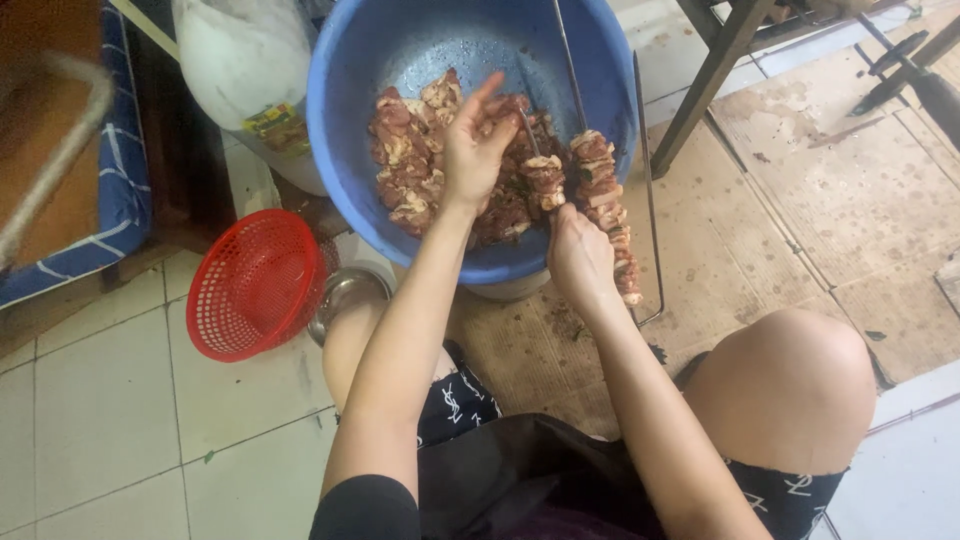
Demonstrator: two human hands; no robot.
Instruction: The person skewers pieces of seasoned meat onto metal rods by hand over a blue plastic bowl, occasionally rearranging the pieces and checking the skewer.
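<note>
Left hand (478, 150) is pinching meat (410, 160) over my blue basin (350, 90); right hand (578, 255) is gripping the loaded skewer (600, 200), long axis pointing away, just right of left.

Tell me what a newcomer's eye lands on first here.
The big blue basin at top centre, with raw meat pieces in it. The left hand reaches into the meat, and the right hand holds a loaded skewer at the basin's rim. A red basket lies left.
</note>
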